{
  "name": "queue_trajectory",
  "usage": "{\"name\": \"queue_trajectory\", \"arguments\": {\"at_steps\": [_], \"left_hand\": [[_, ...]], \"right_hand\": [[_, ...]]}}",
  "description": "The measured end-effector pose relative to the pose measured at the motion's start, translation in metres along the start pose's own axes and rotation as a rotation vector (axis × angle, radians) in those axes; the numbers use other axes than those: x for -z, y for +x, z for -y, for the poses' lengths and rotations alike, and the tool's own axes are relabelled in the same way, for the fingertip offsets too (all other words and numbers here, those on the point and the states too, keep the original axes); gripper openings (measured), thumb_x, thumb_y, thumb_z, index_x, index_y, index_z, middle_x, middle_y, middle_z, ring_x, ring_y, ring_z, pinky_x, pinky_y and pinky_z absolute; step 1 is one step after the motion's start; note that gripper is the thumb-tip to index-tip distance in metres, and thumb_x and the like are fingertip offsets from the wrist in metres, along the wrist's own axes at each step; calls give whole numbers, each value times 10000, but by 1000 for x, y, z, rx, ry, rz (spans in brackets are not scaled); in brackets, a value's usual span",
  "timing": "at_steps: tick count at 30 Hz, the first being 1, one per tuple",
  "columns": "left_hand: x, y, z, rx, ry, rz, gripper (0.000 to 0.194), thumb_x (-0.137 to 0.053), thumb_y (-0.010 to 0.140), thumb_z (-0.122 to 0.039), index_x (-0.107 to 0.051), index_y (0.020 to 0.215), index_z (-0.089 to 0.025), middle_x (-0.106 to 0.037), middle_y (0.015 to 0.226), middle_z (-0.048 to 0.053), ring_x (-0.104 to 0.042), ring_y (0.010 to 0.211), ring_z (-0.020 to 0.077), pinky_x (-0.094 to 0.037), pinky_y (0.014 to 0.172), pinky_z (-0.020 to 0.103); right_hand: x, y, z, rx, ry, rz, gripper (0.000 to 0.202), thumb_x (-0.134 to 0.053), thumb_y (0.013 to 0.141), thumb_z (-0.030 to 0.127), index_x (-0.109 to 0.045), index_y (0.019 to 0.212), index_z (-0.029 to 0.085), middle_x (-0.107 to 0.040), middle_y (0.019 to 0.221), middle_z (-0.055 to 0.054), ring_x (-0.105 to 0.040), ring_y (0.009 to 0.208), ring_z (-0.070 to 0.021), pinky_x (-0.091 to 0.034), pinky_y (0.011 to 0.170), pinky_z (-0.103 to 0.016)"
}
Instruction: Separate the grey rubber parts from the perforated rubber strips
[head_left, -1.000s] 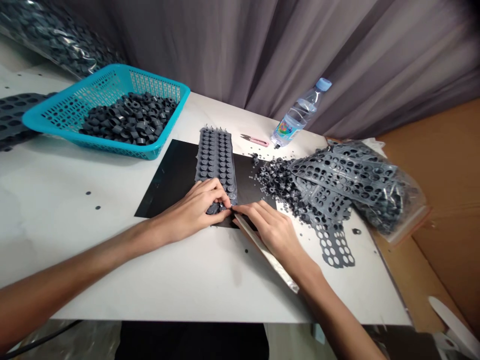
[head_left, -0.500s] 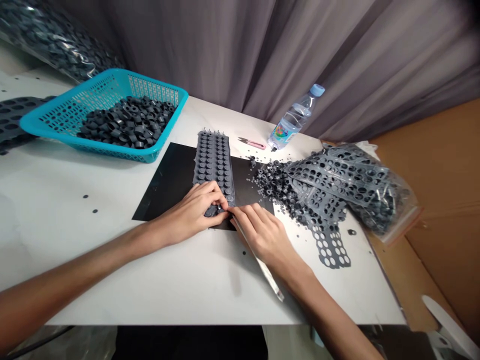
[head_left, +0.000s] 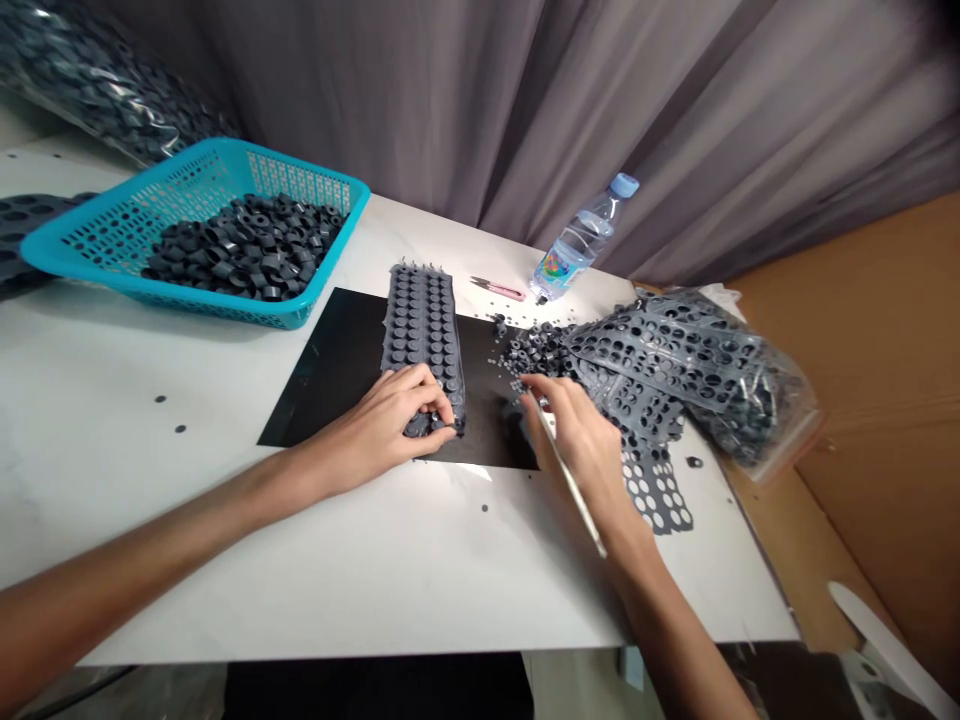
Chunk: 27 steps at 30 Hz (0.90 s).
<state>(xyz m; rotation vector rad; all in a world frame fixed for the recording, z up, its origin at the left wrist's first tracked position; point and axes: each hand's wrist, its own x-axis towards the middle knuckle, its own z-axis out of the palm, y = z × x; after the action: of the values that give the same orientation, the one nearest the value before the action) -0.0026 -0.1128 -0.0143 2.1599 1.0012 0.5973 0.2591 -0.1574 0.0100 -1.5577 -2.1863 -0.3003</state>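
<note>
A dark grey moulded rubber sheet [head_left: 421,318] with rows of round knobs lies on a black mat [head_left: 330,350]. At its near end my left hand [head_left: 397,415] is closed, thumb and fingers pinching the sheet's edge; what else is between them is hidden. My right hand [head_left: 585,440] is closed around a thin white stick-shaped tool [head_left: 574,485], whose tip is hidden by the fingers. That hand hovers apart from the sheet, beside a pile of small grey rubber rings [head_left: 536,345] and tiny round scraps.
A blue basket [head_left: 187,300] of grey rings stands at the left. Behind the mat are pink-handled thread snips [head_left: 499,290] and a water bottle [head_left: 577,245]. Perforated rubber sheets [head_left: 667,345] and a clear bag [head_left: 772,400] lie at the right, near the table edge.
My right hand has moved away from the sheet, to the right and towards the ring pile, with the white tool still in it. The left hand keeps its hold on the sheet.
</note>
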Motion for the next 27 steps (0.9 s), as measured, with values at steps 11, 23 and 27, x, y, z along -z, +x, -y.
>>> {"name": "queue_trajectory", "arguments": {"at_steps": [11,23,27], "left_hand": [[2,-2,0,3,15,24,226,-691,980,-463,-632,1051,-257,-603,1134,23,-591,1121,245,-448,1028,403],[12,-9,-9,-32,21,41,227,-671,1004,-483,-666,1110,-282,-568,1194,40,-568,1183,247,-447,1080,397],[18,-10,-7,-65,44,5,236,-705,976,-461,-626,1080,-264,-569,1186,39,-596,1121,228,-484,1016,360]], "right_hand": [[2,-3,-40,-245,-81,-49,317,-396,1122,401,-628,1202,201,-718,1093,-135,-623,999,-298,-471,800,-402],[12,0,-23,-238,180,-97,248,-530,1091,432,-653,1153,226,-704,1012,-86,-652,879,-244,-530,807,-383],[11,2,-5,-93,365,-10,158,-577,1081,343,-682,1122,231,-714,984,-69,-667,854,-210,-564,801,-354]]}}
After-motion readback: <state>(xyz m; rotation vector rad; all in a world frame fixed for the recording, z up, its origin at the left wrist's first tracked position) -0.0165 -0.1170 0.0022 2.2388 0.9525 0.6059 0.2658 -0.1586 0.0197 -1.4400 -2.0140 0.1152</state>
